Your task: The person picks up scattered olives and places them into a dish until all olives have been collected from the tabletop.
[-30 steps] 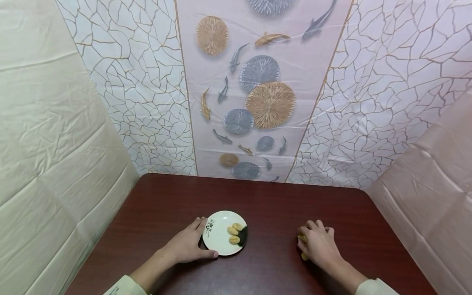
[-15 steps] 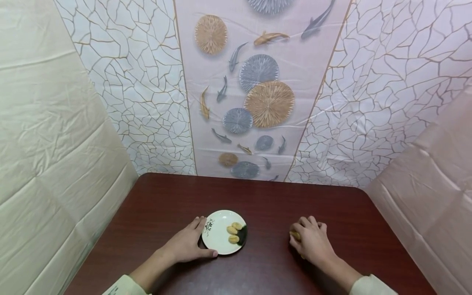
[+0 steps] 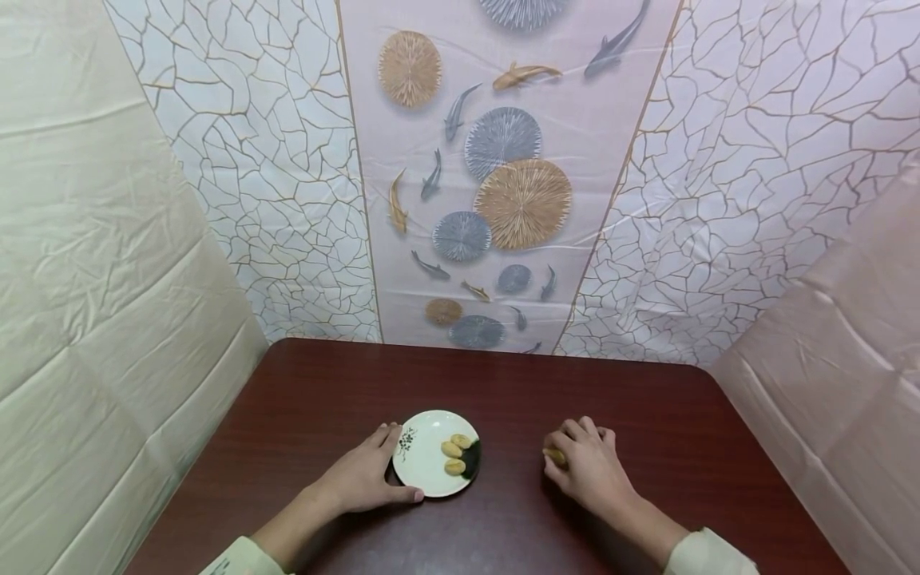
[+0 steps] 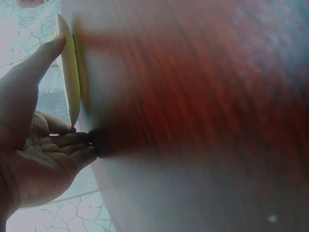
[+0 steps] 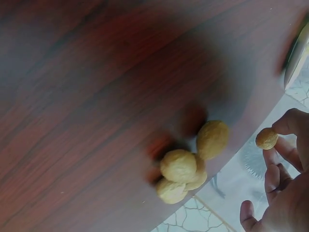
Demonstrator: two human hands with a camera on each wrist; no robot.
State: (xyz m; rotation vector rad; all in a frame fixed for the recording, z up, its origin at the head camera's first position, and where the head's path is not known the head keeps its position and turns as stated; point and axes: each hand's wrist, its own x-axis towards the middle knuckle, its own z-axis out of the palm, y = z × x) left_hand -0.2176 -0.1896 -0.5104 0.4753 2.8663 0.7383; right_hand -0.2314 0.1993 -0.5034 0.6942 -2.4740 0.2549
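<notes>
A white round plate point(image 3: 424, 467) with a dark floral print and a dark green patch bears three small yellow-brown ovals point(image 3: 454, 467), like small potatoes. My left hand point(image 3: 362, 473) rests along its left side, fingertips and thumb at the rim, fingers fairly straight. In the left wrist view the thumb touches the plate's edge point(image 4: 70, 72). To the right of the plate, my right hand point(image 3: 592, 467) pinches another oval, small and potato-like point(image 5: 266, 138), between thumb and finger. Several more ovals point(image 5: 178, 166) lie clustered on the table in the right wrist view, hidden by that hand in the head view.
The dark red-brown table point(image 3: 503, 391) has rounded far corners. Behind it hangs a patterned cloth point(image 3: 474, 239) with fish and round leaf prints. Pale quilted panels point(image 3: 86, 319) flank both sides.
My right hand has moved left towards the plate with the pinched oval, over the table. The left hand and the plate have stayed in place.
</notes>
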